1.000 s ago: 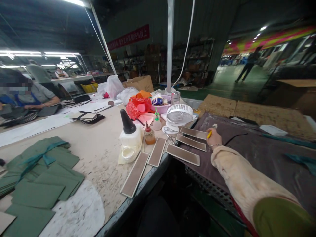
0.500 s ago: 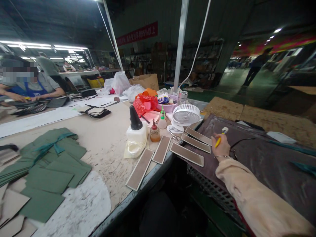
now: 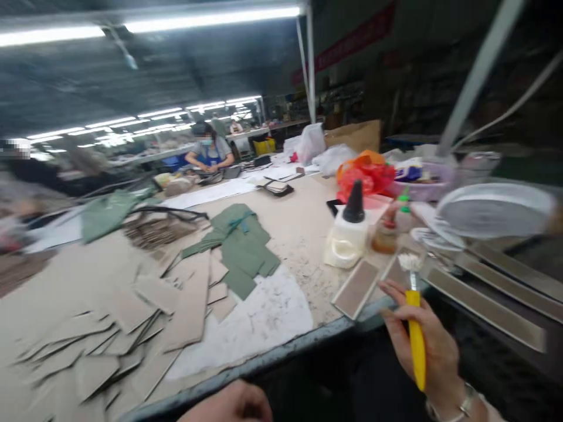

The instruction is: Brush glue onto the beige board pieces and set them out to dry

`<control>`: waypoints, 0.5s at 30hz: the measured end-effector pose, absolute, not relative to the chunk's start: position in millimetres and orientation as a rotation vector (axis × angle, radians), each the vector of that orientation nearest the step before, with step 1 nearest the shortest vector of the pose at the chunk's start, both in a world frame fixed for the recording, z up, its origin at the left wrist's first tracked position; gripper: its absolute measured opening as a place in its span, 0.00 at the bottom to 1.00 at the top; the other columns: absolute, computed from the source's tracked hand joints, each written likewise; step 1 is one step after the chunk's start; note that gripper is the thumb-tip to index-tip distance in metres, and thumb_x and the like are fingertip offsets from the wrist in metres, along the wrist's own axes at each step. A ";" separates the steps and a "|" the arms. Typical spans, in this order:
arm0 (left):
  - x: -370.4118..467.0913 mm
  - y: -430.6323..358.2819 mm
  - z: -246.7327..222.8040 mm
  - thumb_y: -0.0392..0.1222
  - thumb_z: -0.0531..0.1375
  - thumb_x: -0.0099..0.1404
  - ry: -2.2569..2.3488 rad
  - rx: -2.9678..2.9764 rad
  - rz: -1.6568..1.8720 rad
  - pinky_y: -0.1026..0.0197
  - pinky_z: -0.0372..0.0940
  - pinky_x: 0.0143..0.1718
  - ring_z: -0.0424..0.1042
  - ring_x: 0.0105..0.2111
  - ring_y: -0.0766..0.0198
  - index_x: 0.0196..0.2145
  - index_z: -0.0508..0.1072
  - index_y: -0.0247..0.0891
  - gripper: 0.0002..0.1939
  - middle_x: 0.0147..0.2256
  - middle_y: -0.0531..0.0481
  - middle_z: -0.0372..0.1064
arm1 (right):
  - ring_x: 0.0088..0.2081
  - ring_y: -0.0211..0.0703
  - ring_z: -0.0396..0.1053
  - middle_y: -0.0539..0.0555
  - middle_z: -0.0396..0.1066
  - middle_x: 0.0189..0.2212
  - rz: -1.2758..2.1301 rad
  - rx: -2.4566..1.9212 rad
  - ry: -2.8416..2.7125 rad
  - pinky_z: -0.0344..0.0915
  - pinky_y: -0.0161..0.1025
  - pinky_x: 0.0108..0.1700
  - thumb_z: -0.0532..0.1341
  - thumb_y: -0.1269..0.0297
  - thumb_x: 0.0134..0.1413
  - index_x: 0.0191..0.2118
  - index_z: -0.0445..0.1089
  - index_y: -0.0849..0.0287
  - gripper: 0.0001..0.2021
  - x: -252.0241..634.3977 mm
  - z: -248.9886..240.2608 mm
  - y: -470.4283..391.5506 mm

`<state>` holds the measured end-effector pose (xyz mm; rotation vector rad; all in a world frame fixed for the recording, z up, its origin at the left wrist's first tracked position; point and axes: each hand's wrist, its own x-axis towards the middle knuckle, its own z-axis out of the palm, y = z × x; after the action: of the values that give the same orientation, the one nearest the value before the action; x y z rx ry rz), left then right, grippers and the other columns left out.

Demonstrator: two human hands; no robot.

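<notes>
My right hand [image 3: 433, 346] is closed around a brush [image 3: 416, 340] with a yellow handle, its pale bristles pointing up and away from me. Beyond that hand, narrow brown panels with light borders lie at the table edge; the nearest brown panel [image 3: 357, 288] is left of the brush. My left hand [image 3: 231, 404] shows only partly at the bottom edge, blurred, its knuckles bent and its fingertips hidden. Nearest to it is the table's front edge [image 3: 211, 384]. Left of there, loose beige pieces [image 3: 187, 305] are spread in a heap.
A tied bundle of green pieces [image 3: 246, 246] lies mid-table. Toward the right stand a white bottle with black cap [image 3: 347, 231], a small amber bottle [image 3: 385, 237] and a white fan [image 3: 497, 208]. A co-worker [image 3: 209, 149] sits across the table. A metal post [image 3: 479, 76] rises at right.
My view has swung left. My right hand, still holding the brush, has moved from over the dark surface at right to the table's front edge. My left hand has come into view.
</notes>
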<state>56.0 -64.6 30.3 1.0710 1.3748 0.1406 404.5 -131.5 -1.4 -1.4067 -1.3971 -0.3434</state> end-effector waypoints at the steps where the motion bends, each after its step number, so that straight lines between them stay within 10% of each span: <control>1: 47.1 -56.3 34.4 0.42 0.72 0.47 1.325 1.114 0.109 0.60 0.67 0.35 0.72 0.31 0.58 0.31 0.78 0.38 0.13 0.30 0.51 0.74 | 0.52 0.49 0.69 0.56 0.72 0.49 -0.326 -1.344 -1.432 0.69 0.49 0.49 0.62 0.69 0.54 0.38 0.60 0.53 0.09 390.4 4.8 -114.1; 10: 14.8 43.4 32.3 0.47 0.56 0.63 1.338 1.856 0.577 0.62 0.65 0.37 0.70 0.33 0.63 0.37 0.74 0.35 0.14 0.33 0.48 0.72 | 0.51 0.46 0.70 0.59 0.72 0.49 -0.050 -0.944 -1.610 0.68 0.46 0.53 0.61 0.72 0.55 0.40 0.61 0.56 0.09 273.4 43.3 20.1; 15: 27.4 73.3 -3.9 0.52 0.59 0.60 1.543 2.318 0.544 0.52 0.59 0.55 0.64 0.54 0.52 0.49 0.71 0.36 0.23 0.52 0.39 0.66 | 0.46 0.44 0.73 0.59 0.74 0.46 0.047 -1.107 -1.692 0.71 0.43 0.48 0.59 0.69 0.58 0.40 0.61 0.56 0.06 250.0 10.6 36.2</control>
<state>27.4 73.3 -3.9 2.3177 1.5433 0.5442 250.0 36.2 10.6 -1.1074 -1.6916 0.0466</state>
